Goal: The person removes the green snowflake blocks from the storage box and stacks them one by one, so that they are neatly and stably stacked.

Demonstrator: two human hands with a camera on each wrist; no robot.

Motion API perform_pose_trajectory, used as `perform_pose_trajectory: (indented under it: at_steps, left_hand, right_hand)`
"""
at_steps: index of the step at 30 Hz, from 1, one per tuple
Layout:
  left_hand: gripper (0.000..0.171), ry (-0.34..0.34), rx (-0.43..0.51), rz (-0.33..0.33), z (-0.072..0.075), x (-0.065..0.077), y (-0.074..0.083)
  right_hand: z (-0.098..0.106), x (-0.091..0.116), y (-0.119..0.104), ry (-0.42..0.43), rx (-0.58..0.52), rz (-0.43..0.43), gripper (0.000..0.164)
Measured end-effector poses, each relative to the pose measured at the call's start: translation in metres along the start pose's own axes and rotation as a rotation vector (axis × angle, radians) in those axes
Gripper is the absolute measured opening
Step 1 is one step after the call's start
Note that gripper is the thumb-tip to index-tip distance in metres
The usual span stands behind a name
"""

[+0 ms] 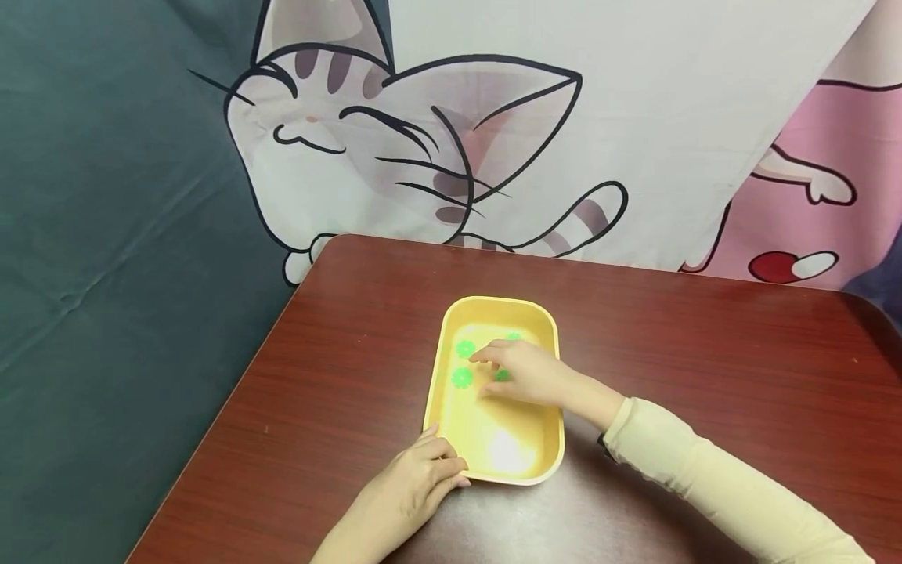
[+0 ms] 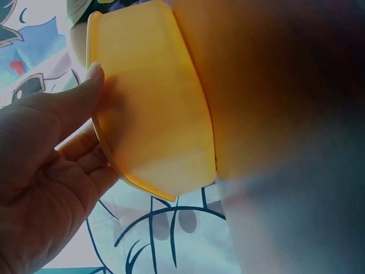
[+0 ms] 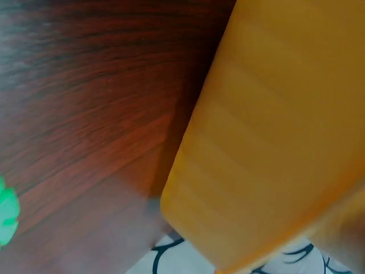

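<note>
A yellow rectangular tray (image 1: 517, 470) stands on the table with several green scalloped, flower-like pieces (image 1: 462, 377) inside, toward its far end. My left hand (image 1: 416, 479) grips the tray's near left corner. In the left wrist view, the left thumb (image 2: 90, 85) and fingers lie at the rim. Over the tray, my right hand (image 1: 524, 371) reaches in from the right, thumb and fingers apart, with no piece seen pinched. A green piece (image 1: 502, 376) shows between them, and another (image 1: 514, 337) is partly hidden behind the hand. The tray's outer wall (image 3: 256, 142) fills much of the right wrist view.
The dark red wooden table (image 1: 338, 352) spreads around the tray. A curtain with a cartoon cat (image 1: 395, 141) hangs behind the table's far edge, and dark teal cloth (image 1: 106, 235) is on the left. A green piece (image 3: 7, 214) shows at the right wrist view's left edge.
</note>
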State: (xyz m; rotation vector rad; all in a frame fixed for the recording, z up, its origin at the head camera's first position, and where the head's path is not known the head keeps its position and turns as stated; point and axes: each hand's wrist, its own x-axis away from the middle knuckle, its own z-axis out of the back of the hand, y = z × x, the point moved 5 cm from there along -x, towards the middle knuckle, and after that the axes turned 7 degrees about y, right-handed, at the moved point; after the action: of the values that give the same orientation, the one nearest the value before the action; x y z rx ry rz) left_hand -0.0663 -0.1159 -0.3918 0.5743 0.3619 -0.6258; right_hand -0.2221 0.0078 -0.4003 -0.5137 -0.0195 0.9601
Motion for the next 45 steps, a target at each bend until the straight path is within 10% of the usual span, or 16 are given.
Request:
perform_pose_trajectory:
  at_steps: [45]
  left_hand:
    - [0.010, 0.056, -0.040, -0.041, -0.001, 0.000, 0.001]
  right_hand:
    - [-0.038, -0.027, 0.006, -0.136, -0.182, -0.137, 0.034]
